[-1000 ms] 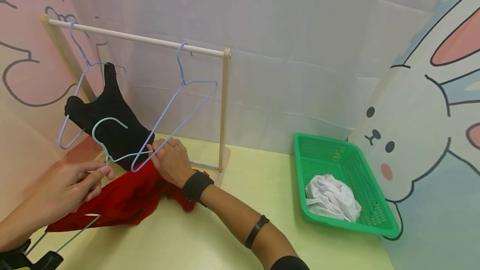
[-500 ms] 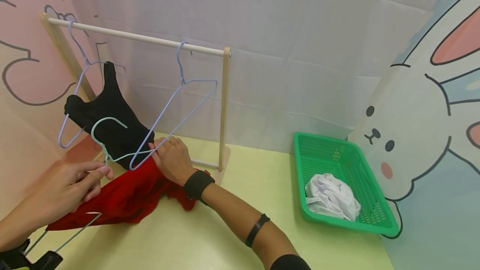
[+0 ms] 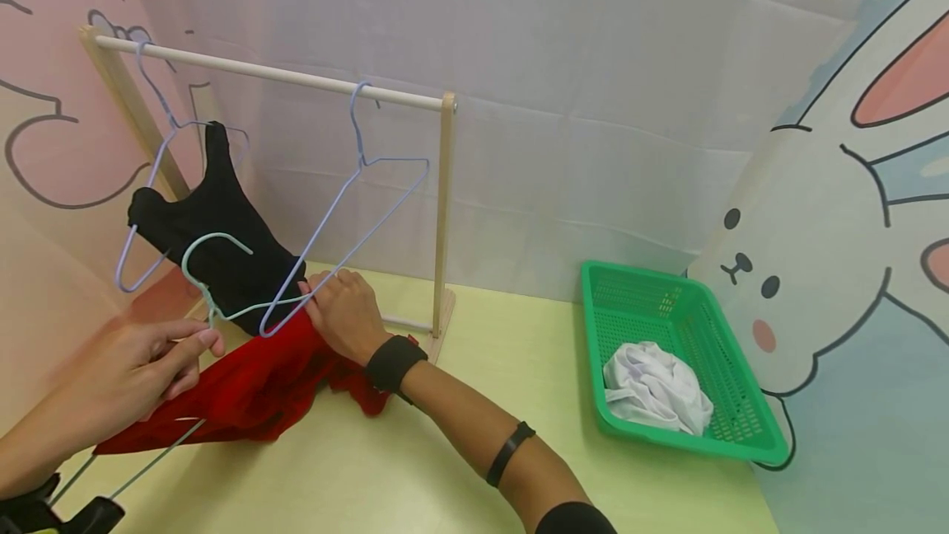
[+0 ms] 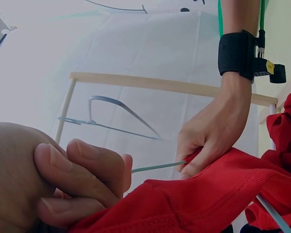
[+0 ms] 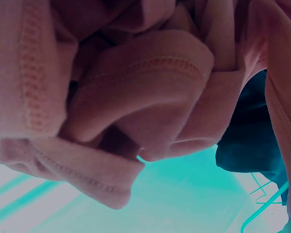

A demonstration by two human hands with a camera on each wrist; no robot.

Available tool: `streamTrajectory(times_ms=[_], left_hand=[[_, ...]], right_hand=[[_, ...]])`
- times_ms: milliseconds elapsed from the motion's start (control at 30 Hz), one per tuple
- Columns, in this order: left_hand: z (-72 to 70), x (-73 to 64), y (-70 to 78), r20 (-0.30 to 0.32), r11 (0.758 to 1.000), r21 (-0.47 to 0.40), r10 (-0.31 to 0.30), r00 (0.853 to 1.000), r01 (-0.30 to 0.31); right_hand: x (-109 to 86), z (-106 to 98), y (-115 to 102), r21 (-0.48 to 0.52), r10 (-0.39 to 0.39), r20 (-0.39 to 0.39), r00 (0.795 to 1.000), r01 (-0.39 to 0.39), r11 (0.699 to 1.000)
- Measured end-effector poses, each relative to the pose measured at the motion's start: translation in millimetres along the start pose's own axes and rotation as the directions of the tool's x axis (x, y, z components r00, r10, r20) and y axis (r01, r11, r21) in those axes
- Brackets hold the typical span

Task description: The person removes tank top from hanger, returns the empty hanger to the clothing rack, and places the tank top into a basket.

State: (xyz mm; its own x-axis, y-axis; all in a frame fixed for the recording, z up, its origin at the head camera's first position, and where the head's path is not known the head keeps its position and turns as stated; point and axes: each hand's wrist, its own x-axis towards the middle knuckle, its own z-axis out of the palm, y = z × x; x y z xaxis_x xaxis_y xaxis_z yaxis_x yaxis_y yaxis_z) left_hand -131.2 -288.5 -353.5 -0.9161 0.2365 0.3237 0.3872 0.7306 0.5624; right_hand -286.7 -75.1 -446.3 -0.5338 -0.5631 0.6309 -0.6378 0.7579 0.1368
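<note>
My left hand point(image 3: 159, 361) pinches a mint-green hanger point(image 3: 196, 258) at the neck, its hook pointing up. One end of that hanger runs into a red garment point(image 3: 259, 386), which drapes below both hands. At the hanger's right shoulder, my right hand point(image 3: 343, 311) grips a bunched edge of the red cloth. The left wrist view shows the right hand point(image 4: 211, 133) with this cloth between thumb and fingers, and the hanger's thin arm leading into it. Folds of the garment point(image 5: 150, 102) fill much of the right wrist view and hide the right hand there.
A wooden rack point(image 3: 274, 74) stands behind the hands. From it hang a black garment point(image 3: 215, 213) on a lilac hanger and a bare lilac hanger point(image 3: 389, 161), which overlaps the right hand's fingertips. At right, a green basket point(image 3: 604, 386) holds white cloth point(image 3: 656, 390).
My right hand has edged slightly to the right along the hanger with the red cloth, so a little more of the mint-green arm shows. The left hand stays in place.
</note>
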Motion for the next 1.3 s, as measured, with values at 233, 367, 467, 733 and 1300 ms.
streamTrajectory(times_ms=[233,367,467,733,1300], left_hand=[[0.7,-0.4,0.0,0.001,1.0,0.006,-0.009,1.0,0.009],[0.5,-0.6,0.9,0.001,1.0,-0.009,-0.004,1.0,0.004],[0.4,-0.9,0.8,-0.001,1.0,-0.022,0.009,1.0,-0.009],[1.8,-3.6,0.7,0.011,1.0,-0.024,-0.02,1.0,0.02],[2.4,-3.5,1.0,-0.009,0.999,-0.041,-0.006,1.0,0.006]], right_hand=[[-0.9,1.7,2.8,0.03,0.017,0.013,1.0,-0.017,0.999],[-1.9,2.0,3.9,0.066,0.043,0.047,0.998,-0.046,0.997],[-2.9,1.8,4.9,0.068,0.053,0.067,0.996,-0.057,0.996],[-4.5,3.1,7.7,0.065,0.064,0.083,0.995,-0.069,0.995],[-6.7,5.8,13.7,0.109,0.125,0.136,0.983,-0.14,0.984]])
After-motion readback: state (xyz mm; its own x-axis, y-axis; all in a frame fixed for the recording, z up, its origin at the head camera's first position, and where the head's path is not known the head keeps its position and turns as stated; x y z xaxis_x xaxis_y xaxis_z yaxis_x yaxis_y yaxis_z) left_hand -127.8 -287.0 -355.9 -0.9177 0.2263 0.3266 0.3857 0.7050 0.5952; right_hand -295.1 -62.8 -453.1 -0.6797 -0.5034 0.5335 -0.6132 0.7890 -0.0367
